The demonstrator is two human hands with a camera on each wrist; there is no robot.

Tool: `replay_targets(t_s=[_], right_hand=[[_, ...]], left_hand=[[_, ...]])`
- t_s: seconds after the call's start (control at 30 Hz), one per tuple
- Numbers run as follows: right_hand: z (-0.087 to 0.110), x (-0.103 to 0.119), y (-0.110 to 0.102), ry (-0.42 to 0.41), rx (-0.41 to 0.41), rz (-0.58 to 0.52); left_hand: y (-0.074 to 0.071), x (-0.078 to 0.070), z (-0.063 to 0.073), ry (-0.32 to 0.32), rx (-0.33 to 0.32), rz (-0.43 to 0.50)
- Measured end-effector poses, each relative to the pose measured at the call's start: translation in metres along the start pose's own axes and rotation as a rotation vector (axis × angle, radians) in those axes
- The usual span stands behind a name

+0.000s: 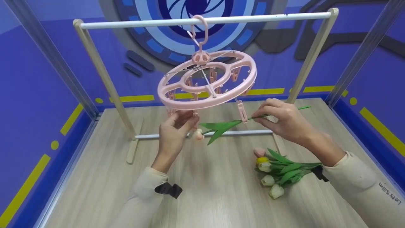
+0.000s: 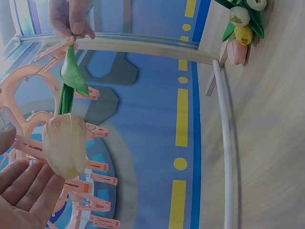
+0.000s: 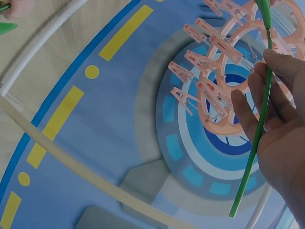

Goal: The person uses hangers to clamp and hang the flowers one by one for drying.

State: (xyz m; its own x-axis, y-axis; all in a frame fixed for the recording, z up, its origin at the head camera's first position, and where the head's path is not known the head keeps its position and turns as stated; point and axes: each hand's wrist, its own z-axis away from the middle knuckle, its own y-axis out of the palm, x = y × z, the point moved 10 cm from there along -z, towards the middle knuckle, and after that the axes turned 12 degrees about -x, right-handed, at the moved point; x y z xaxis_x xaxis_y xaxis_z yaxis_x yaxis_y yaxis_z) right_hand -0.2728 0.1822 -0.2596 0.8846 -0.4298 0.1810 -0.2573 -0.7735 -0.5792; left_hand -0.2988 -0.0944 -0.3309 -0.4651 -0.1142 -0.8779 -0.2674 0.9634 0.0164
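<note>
A pink round clip hanger hangs by its hook from the rack's white bar. Below its near rim, my left hand pinches a pink clothes peg between thumb and fingers. Right beside that peg is the pale pink-white head of an artificial tulip, lying sideways. My right hand pinches the tulip's thin green stem between thumb and fingers, and the stem's end sticks out beyond the hand. Another peg dangles close to the stem. Whether the left peg grips the flower cannot be told.
Several artificial tulips, white, yellow and pink, lie in a bunch on the wooden tabletop at the right. The rack's wooden legs stand on both sides, with a low white bar between them. Blue patterned walls surround the table.
</note>
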Motion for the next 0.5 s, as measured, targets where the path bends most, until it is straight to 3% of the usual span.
replay_targets(t_s=[0.27,0.5], right_hand=[[-0.001,0.002,0.0,-0.008,-0.001,-0.003],[-0.003,0.005,-0.002,-0.004,0.006,0.028]], left_hand=[[-0.001,0.002,0.001,-0.005,-0.017,-0.019],[-0.001,-0.011,0.008,0.049,-0.008,-0.006]])
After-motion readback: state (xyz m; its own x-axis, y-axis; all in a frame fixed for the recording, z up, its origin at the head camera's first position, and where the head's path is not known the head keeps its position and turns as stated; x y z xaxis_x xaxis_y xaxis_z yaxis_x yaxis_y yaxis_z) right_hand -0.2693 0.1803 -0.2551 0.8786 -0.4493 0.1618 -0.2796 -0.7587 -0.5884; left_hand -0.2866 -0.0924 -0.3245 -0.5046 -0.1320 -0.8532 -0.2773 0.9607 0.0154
